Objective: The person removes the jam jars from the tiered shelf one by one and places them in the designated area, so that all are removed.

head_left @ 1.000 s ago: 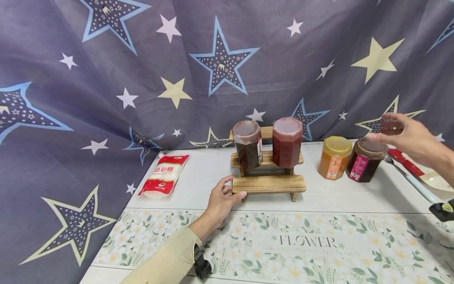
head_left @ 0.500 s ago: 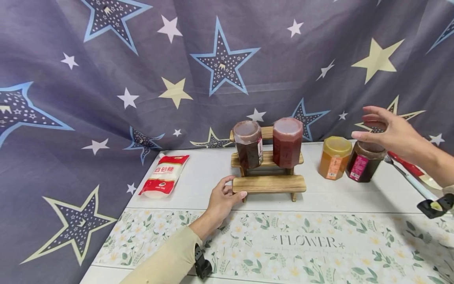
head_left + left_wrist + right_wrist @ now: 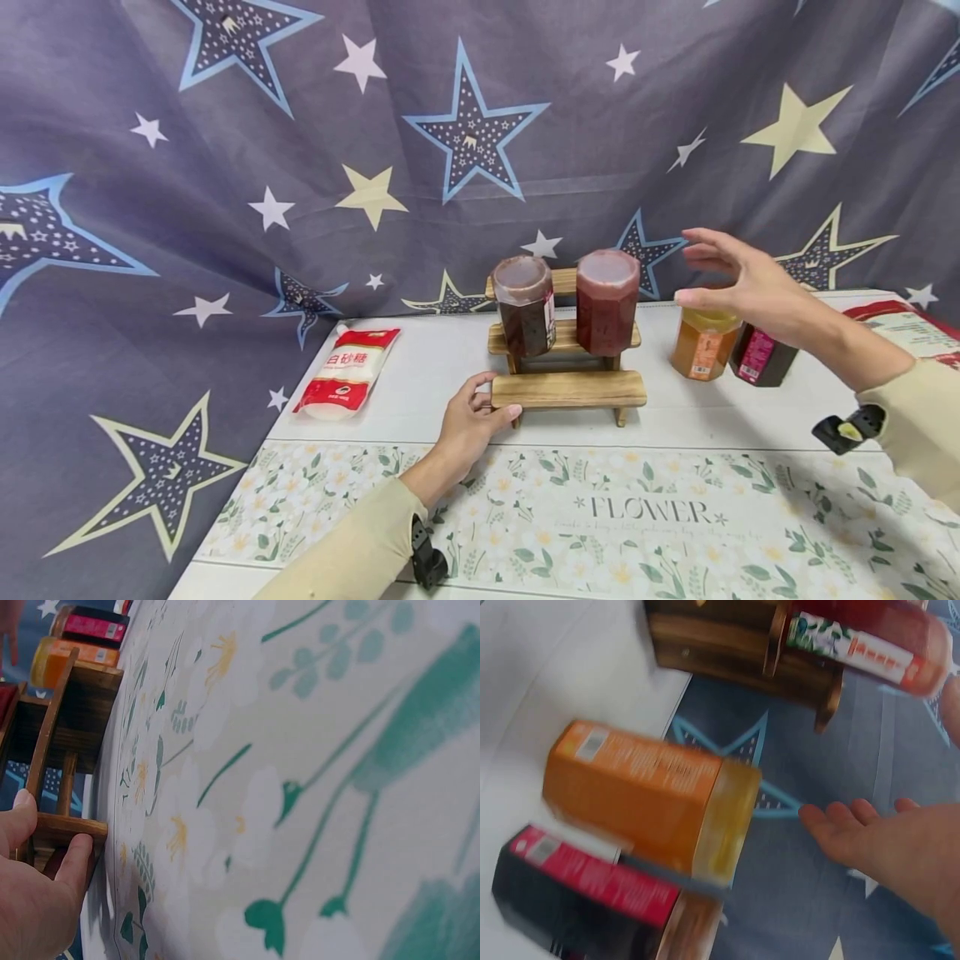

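Against starry cloth point(image 3: 442, 225), the left grip point(image 3: 467, 423) pinches a wooden rack point(image 3: 568, 390) (right grip point(image 3: 750, 287), spread, near amber jar point(image 3: 703, 348)).

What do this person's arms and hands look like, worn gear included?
The left hand and right hand wear no gloves. The left sleeve and right sleeve are plain pale beige. The left wrist device and right wrist device are black and strapped on; the right one shows a yellowish spot.
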A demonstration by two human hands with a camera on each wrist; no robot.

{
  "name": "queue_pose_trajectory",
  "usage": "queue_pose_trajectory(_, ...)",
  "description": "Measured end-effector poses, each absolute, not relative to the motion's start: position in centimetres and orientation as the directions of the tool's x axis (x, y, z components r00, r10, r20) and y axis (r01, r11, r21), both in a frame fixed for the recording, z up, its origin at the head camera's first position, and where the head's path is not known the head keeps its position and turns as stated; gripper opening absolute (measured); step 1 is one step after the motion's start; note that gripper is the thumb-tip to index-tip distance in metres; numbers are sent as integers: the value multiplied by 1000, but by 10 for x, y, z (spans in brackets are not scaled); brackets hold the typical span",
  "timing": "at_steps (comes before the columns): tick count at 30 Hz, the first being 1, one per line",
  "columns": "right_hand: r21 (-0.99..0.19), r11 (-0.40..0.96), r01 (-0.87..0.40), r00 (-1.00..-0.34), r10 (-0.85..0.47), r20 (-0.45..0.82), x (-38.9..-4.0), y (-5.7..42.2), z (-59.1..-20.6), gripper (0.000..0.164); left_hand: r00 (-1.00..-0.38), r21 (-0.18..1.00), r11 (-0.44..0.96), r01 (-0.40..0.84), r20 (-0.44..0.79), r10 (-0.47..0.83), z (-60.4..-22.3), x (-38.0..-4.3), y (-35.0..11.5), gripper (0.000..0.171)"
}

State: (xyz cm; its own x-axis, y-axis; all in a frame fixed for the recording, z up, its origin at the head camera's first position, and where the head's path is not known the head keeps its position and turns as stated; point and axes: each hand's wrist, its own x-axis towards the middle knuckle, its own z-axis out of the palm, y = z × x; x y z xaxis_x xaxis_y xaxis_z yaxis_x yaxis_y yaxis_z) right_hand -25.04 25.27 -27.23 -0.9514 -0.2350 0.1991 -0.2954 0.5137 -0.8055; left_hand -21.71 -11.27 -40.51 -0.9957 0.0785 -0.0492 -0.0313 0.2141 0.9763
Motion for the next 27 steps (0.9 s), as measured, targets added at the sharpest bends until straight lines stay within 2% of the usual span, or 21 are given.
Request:
queue_pose_trajectory(9, -851, 414, -323, -929, -311, 201, -259, 214, -268, 84, -995, 975, 217, -39, -58, 82, -404, -217, -112, 64)
queue_pose_trajectory(20, -834, 454, -313, -932, -316, 178, -269, 192, -266, 95, -996, 977, 209, -35, -53, 78, -404, -218, -112, 67)
queue_pose_trajectory(27, -836, 439, -330, -923, -333, 190, -266, 189, -266, 88, -996, 979, 202, -36, -53, 75, -405, -218, -112, 66)
